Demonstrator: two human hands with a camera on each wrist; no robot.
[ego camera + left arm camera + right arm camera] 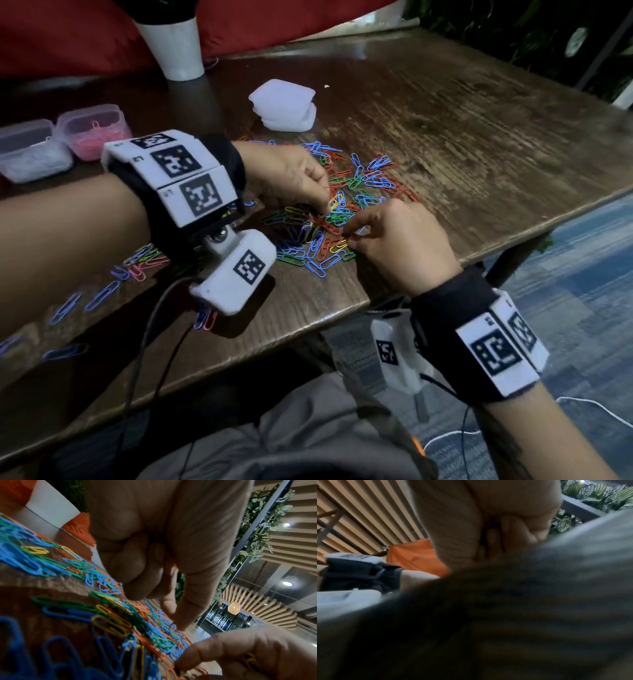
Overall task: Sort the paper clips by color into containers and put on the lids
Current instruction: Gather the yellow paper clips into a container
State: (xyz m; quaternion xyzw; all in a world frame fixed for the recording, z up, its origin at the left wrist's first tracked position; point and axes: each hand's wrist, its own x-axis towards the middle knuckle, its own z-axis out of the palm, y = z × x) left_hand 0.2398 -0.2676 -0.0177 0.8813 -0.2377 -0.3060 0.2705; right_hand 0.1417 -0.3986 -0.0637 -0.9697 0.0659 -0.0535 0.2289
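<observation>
Two hands over the paper clip pile [339,205] on the wooden table [462,144]. My left hand [291,174] has its fingers curled and pinches a yellow paper clip [334,202] at the pile's middle. My right hand [394,240] is on the near-right side, fingers curled down into the clips; yellow clips [247,660] show inside its curl in the left wrist view. Pile mixes blue, green, red and yellow. Far left: open container of pink clips [94,132], and beside it an open container of white clips [32,150]. Stack of lids [284,104] sits beyond the pile. White pot [174,44] at far edge.
</observation>
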